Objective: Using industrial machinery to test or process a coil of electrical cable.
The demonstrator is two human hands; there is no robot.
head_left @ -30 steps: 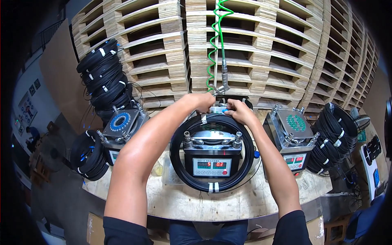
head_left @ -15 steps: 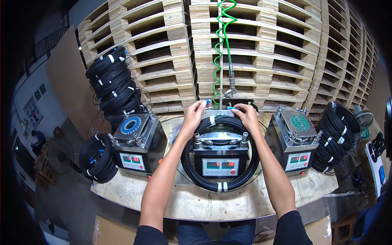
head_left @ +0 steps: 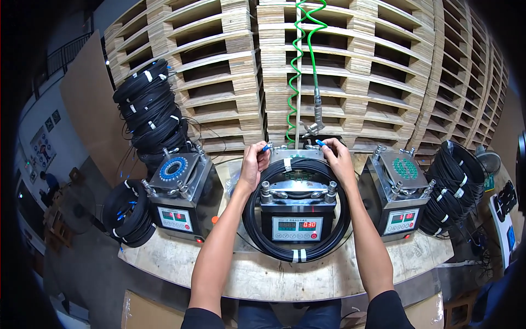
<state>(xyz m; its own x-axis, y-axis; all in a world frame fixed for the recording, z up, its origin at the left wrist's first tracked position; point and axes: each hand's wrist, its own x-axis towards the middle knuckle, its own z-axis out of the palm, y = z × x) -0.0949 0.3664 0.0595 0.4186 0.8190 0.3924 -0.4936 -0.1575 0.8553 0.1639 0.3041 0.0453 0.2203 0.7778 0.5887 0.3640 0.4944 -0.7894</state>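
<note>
Left hand (head_left: 255, 167) is pinching a blue plug (head_left: 267, 147); right hand (head_left: 339, 157) is pinching a second plug (head_left: 320, 143), both near the middle machine's (head_left: 298, 227) far end. Black coil (head_left: 251, 214) is ringing that machine's front, white tape showing top and bottom. Left machine (head_left: 178, 196) and right machine (head_left: 399, 194) are flanking it on the bench (head_left: 274, 282). Coil stack (head_left: 150, 107) is standing behind left machine. Green hose (head_left: 313, 49) is hanging before the pallets (head_left: 222, 66), metal nozzle (head_left: 317, 116) at its end.

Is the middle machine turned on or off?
On: the middle machine has red digits glowing on its front panel. Whether anything on it is spinning, I cannot tell.
</note>
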